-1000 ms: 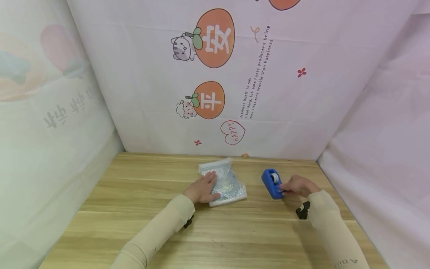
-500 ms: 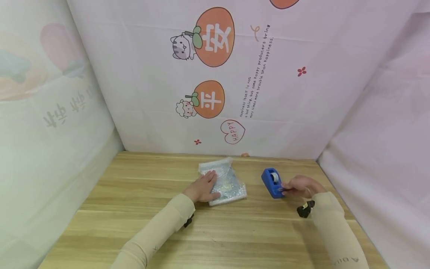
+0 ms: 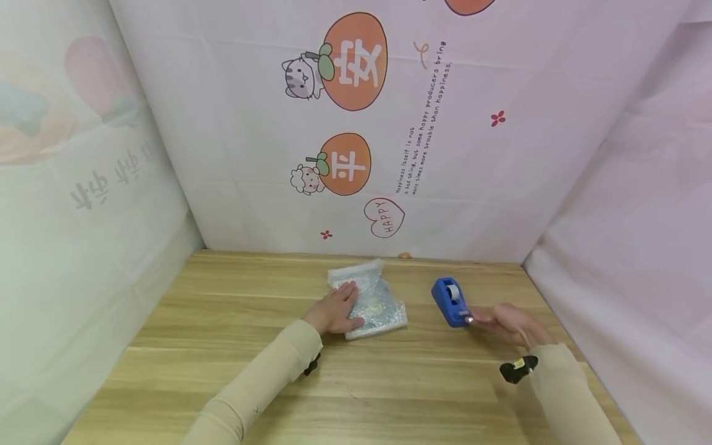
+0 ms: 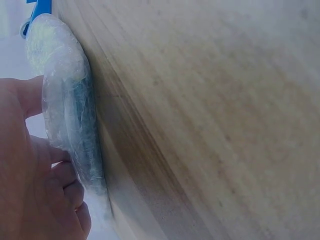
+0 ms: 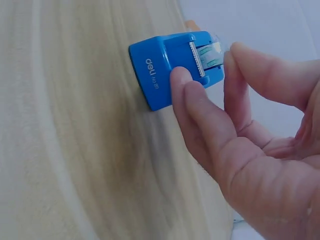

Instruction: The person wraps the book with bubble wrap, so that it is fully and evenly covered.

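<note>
A flat bubble-wrapped packet (image 3: 378, 309) lies on the wooden table, and my left hand (image 3: 335, 310) rests on its left part with fingers spread. Seen from the left wrist, the clear wrap (image 4: 80, 110) bulges around something bluish, and the thumb and fingers touch its upper side. To the right stands a blue tape dispenser (image 3: 449, 303) with a roll of clear tape in it. My right hand (image 3: 508, 321) is at its front end. In the right wrist view, thumb and forefinger pinch the end of the tape (image 5: 214, 52) by the toothed cutter, while other fingertips touch the dispenser's front.
The wooden table (image 3: 356, 395) runs back to a white printed cloth (image 3: 250, 210). Cloth walls also stand along the left (image 3: 94, 259) and right (image 3: 628, 259) sides. The right side cloth is close to my right forearm.
My right hand has drawn back slightly toward the right and front, and its wrist has turned. A shiny bit of tape now shows at its fingertips. The left hand and packet stay put.
</note>
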### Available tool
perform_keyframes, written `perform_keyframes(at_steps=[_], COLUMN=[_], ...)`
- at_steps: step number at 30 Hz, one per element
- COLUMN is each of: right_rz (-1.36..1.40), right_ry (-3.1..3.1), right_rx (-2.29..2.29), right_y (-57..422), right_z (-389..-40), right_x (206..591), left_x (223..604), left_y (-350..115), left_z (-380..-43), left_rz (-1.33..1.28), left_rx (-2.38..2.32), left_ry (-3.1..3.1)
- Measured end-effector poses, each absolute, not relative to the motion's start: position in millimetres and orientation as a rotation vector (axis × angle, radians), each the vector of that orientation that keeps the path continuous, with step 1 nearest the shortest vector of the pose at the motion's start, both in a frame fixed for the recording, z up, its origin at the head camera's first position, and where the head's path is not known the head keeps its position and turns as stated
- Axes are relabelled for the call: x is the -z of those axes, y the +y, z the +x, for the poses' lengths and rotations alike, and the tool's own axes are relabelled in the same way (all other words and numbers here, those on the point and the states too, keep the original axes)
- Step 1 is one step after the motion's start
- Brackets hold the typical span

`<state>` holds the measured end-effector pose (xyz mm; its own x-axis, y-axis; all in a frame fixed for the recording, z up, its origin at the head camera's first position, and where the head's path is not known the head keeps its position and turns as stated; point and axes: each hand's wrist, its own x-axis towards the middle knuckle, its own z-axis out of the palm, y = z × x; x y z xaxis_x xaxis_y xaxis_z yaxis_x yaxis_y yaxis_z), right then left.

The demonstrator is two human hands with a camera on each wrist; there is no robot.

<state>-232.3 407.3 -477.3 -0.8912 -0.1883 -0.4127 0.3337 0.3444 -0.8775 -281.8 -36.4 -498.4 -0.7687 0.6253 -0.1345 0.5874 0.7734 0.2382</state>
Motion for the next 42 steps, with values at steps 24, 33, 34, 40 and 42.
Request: perform_keyframes(at_steps=[24,33,34,40,42], right_rz=[0.268,0.187,0.189,0.135,0.139], right_ry=[2.439,2.778,2.798,2.87,2.89], right_rx=[1.355,1.09,1.093,1.169,1.18], right_y=[393.9,388.7,388.4,385.8,384.5], right_z=[-221.3,-213.3,-212.9,-211.6,-211.9], right_x=[492.0,495.7,497.7,510.3,512.6], left_x=[499.0,499.0,499.3,501.3,500.7], left_y=[-35.3,-34.4,-34.2,-34.5,-34.5], left_z=[-283.8,-282.6,-282.0,-280.8,-281.4], left_rz=[0.946,0.958,0.958,0.95,0.949], left_rx=[-0.288,-0.289,-0.292,-0.278,-0.278], left_ry=[2.753,2.754,2.751,2.755,2.758])
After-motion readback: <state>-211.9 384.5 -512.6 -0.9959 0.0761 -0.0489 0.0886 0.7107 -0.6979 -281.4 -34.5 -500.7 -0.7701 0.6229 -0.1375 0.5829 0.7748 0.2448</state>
